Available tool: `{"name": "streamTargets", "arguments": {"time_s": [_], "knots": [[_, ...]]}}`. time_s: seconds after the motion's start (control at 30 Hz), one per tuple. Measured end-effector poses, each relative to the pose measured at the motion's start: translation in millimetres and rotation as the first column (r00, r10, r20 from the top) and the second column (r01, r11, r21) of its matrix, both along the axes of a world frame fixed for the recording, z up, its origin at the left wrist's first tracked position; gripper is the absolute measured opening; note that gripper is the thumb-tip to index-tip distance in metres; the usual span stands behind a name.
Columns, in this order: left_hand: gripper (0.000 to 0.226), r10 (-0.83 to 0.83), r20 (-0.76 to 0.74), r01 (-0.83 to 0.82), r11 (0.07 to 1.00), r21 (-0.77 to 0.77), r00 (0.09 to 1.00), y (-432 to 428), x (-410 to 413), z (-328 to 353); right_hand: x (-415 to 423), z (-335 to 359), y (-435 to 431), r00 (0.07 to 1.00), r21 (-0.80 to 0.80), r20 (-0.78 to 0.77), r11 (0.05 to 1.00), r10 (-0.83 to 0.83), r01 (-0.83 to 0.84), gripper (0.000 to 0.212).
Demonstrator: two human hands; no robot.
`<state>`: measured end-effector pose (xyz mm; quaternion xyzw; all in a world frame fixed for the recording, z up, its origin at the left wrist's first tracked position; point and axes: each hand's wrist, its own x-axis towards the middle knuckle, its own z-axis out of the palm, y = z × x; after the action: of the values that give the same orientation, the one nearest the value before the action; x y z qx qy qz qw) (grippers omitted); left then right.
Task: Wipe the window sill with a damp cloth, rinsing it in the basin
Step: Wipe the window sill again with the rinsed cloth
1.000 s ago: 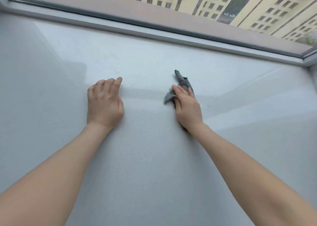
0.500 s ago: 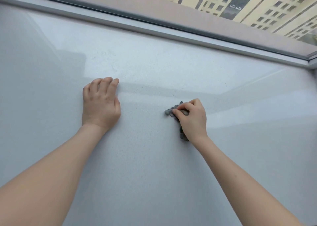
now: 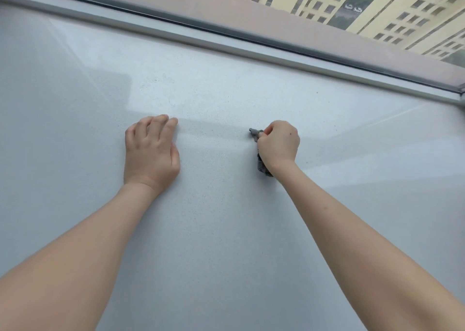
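Note:
A wide pale grey speckled window sill (image 3: 214,230) fills the view. My right hand (image 3: 278,145) is closed around a small grey cloth (image 3: 261,166), bunched up on the sill; a tip of cloth sticks out at the thumb and a fold shows under the wrist, the rest is hidden by the hand. My left hand (image 3: 151,154) lies flat on the sill to the left, fingers together, holding nothing. No basin is in view.
The grey window frame (image 3: 226,45) runs along the sill's far edge from upper left to right. Behind the glass are an outer ledge and yellow apartment blocks (image 3: 377,8). A side wall corner shows at the far right.
My right hand has drawn the cloth back toward me and gathered it from a flat spread into a closed fist. My left hand has stayed where it was.

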<state>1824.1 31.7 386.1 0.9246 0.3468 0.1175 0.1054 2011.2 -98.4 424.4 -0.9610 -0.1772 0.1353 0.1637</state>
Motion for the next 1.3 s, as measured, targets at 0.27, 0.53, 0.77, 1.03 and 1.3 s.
{"name": "streamTargets", "arguments": {"time_s": [0.27, 0.53, 0.77, 1.03, 1.3], "knots": [[0.046, -0.001, 0.011, 0.001, 1.0, 0.0, 1.0, 0, -1, 0, 6, -2, 4, 0.984, -0.037, 0.101, 0.989, 0.146, -0.143, 0.015], [0.047, -0.006, 0.005, 0.006, 1.0, 0.006, 1.0, 1, -1, 0, 23, -3, 11, 0.947, -0.082, 0.172, 0.962, 0.271, -0.261, 0.016], [0.052, -0.008, -0.013, 0.008, 1.0, -0.029, 1.0, -1, -3, 5, -84, -16, -55, 0.908, 0.234, 0.183, 0.88, 0.377, -0.412, 0.013], [0.058, 0.01, 0.117, 0.006, 0.991, -0.136, 0.993, -13, -34, 33, -131, -25, -145, 0.535, 0.197, 0.334, 0.498, 0.776, -0.845, 0.013], [0.049, 0.028, 0.174, -0.014, 0.996, -0.084, 0.984, -39, -82, 43, -228, -41, -64, 0.78, 0.149, 0.375, 0.798, 0.501, -0.584, 0.047]]}}
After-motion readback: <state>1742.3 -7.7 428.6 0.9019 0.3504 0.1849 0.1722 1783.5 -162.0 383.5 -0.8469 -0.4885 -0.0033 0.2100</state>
